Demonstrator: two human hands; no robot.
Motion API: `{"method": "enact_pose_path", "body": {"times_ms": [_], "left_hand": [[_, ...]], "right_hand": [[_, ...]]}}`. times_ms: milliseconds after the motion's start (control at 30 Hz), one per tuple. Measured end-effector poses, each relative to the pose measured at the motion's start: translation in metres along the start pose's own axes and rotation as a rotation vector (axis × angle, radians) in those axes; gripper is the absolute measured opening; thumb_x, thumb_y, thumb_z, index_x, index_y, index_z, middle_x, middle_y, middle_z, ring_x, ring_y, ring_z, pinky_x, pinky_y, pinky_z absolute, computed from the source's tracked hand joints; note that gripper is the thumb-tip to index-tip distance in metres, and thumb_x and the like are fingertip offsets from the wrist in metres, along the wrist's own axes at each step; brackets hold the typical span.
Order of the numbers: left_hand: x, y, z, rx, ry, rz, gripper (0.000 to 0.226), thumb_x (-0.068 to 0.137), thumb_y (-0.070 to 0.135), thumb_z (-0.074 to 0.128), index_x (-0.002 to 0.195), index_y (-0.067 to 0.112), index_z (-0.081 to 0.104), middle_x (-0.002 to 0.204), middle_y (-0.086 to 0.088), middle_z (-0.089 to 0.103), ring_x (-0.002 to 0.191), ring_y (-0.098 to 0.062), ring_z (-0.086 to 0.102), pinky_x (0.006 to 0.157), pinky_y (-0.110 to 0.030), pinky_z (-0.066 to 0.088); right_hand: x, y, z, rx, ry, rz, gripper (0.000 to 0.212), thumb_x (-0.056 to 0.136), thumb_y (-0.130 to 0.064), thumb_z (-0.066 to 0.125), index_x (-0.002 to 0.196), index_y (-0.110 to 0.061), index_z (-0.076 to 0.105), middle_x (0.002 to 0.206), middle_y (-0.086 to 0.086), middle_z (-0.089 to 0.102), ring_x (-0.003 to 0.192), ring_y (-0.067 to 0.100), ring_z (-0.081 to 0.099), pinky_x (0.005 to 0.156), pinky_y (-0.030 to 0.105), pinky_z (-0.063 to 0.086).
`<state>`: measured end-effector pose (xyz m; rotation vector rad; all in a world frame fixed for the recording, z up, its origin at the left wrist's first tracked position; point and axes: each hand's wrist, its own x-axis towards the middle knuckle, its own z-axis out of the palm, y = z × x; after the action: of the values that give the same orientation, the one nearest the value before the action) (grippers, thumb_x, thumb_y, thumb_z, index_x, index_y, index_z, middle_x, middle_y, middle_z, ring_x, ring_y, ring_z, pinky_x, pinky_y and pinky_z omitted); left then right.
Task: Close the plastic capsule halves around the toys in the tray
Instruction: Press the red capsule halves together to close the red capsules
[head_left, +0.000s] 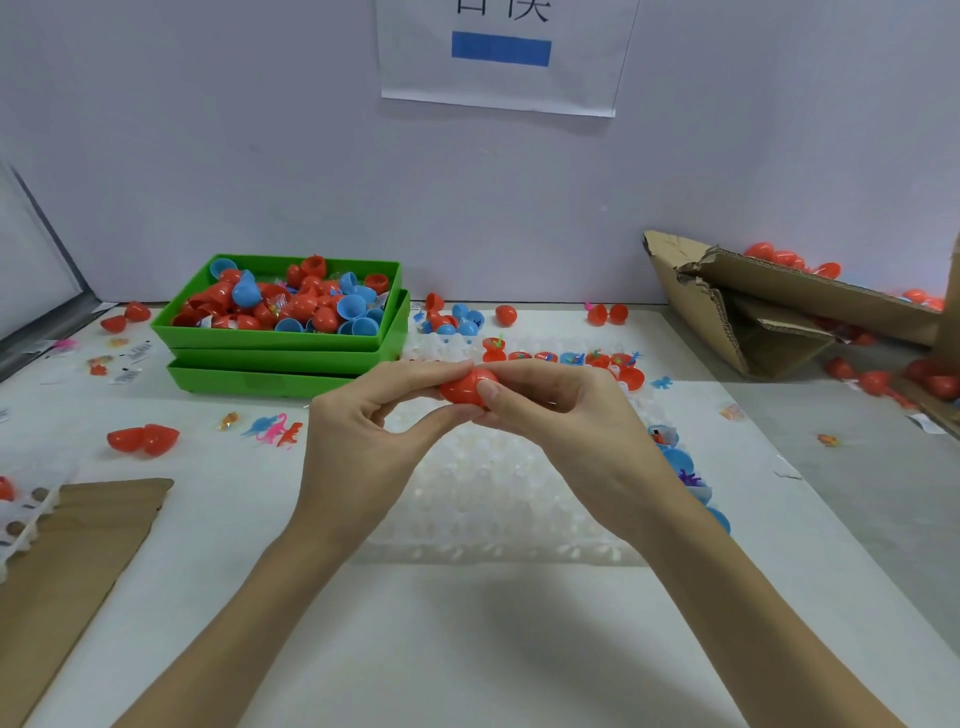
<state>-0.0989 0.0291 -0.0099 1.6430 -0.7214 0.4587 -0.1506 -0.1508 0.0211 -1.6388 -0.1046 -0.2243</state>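
Above the clear tray on the bench, the left hand and right hand met, both pinching one red capsule between fingertips and thumbs.

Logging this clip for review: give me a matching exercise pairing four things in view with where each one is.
Things:
1. red plastic capsule
2. stacked green plastic bins
3. torn brown cardboard box
4. white paper sheet with a blue bar

Places:
A. on the back wall
B. far left of the table
C. pinched between left hand and right hand
D. far right of the table

Pairs: 1-C, 2-B, 3-D, 4-A
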Motion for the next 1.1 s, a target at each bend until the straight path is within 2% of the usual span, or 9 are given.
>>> {"method": "enact_pose_path", "body": {"times_ms": [233,467,600,700,800,867,967,1033,1100], "left_hand": [[0.001,-0.002,-0.002,0.047,-0.042,-0.011,0.039,0.082,0.022,0.082,0.121,0.023,0.076,0.117,0.012,0.076,0.118,-0.017,0.069,0.102,-0.029,0.055],[-0.01,-0.003,0.017,0.036,-0.085,-0.031,0.051,0.097,0.012,0.069,0.146,0.02,0.059,0.149,0.012,0.059,0.142,-0.009,0.051,0.114,-0.046,0.047],[-0.013,-0.002,0.021,0.105,-0.078,0.007,0.066,0.089,0.02,0.079,0.15,0.017,0.054,0.153,0.01,0.055,0.144,-0.007,0.049,0.115,-0.043,0.047],[-0.013,-0.004,0.019,0.172,-0.01,0.035,0.056,0.091,0.016,0.076,0.145,0.017,0.06,0.148,0.011,0.06,0.138,-0.006,0.054,0.112,-0.039,0.05],[-0.012,-0.006,0.017,0.196,-0.023,0.03,0.055,0.092,0.003,0.075,0.144,0.015,0.061,0.145,0.008,0.063,0.136,-0.007,0.057,0.111,-0.038,0.05],[-0.011,-0.006,0.017,0.112,-0.045,-0.023,0.055,0.093,-0.001,0.072,0.144,0.014,0.06,0.143,0.006,0.064,0.136,-0.008,0.057,0.112,-0.038,0.05],[-0.008,-0.002,0.017,-0.021,-0.08,-0.054,0.055,0.094,-0.003,0.07,0.145,0.015,0.058,0.144,0.005,0.064,0.139,-0.015,0.055,0.113,-0.039,0.048],[-0.006,0.002,0.015,-0.057,-0.107,-0.039,0.053,0.097,0.002,0.068,0.145,0.02,0.056,0.145,0.007,0.062,0.142,-0.018,0.051,0.116,-0.039,0.046],[-0.005,0.005,0.012,-0.089,-0.135,-0.029,0.051,0.099,0.008,0.066,0.146,0.022,0.055,0.147,0.007,0.061,0.145,-0.019,0.048,0.118,-0.041,0.043]], "right_hand": [[0.002,0.001,-0.005,-0.025,-0.043,0.013,0.021,0.097,-0.017,0.07,0.116,-0.013,0.077,0.099,0.001,0.08,0.095,0.015,0.076,0.09,0.02,0.057],[0.0,0.013,0.013,0.229,0.1,0.081,0.019,0.093,-0.014,0.074,0.111,-0.007,0.078,0.103,0.008,0.078,0.103,0.021,0.075,0.096,0.036,0.058],[-0.002,0.014,0.016,0.389,0.128,0.19,0.016,0.09,-0.013,0.077,0.104,-0.008,0.08,0.101,0.014,0.078,0.1,0.027,0.075,0.093,0.035,0.06],[-0.006,0.016,0.024,0.443,0.12,0.238,0.016,0.089,-0.016,0.078,0.104,-0.009,0.08,0.104,0.012,0.078,0.102,0.022,0.075,0.09,0.031,0.06],[-0.007,0.018,0.03,0.445,0.135,0.241,0.016,0.089,-0.018,0.078,0.102,-0.009,0.079,0.103,0.01,0.078,0.103,0.021,0.075,0.085,0.026,0.061],[-0.005,0.016,0.029,0.51,0.087,0.279,0.022,0.093,-0.021,0.074,0.11,-0.006,0.075,0.108,0.014,0.077,0.105,0.024,0.074,0.087,0.029,0.061],[-0.004,0.01,0.023,0.824,-0.069,0.405,0.041,0.1,-0.023,0.065,0.131,0.002,0.059,0.122,0.022,0.071,0.115,0.03,0.07,0.098,0.036,0.057],[-0.002,0.008,0.02,0.929,-0.155,0.418,0.042,0.1,-0.02,0.065,0.134,0.004,0.057,0.127,0.024,0.068,0.119,0.03,0.068,0.1,0.037,0.056],[0.0,0.01,0.019,0.974,-0.207,0.404,0.036,0.099,-0.015,0.066,0.128,0.005,0.064,0.13,0.023,0.066,0.122,0.029,0.066,0.103,0.036,0.054]]}}
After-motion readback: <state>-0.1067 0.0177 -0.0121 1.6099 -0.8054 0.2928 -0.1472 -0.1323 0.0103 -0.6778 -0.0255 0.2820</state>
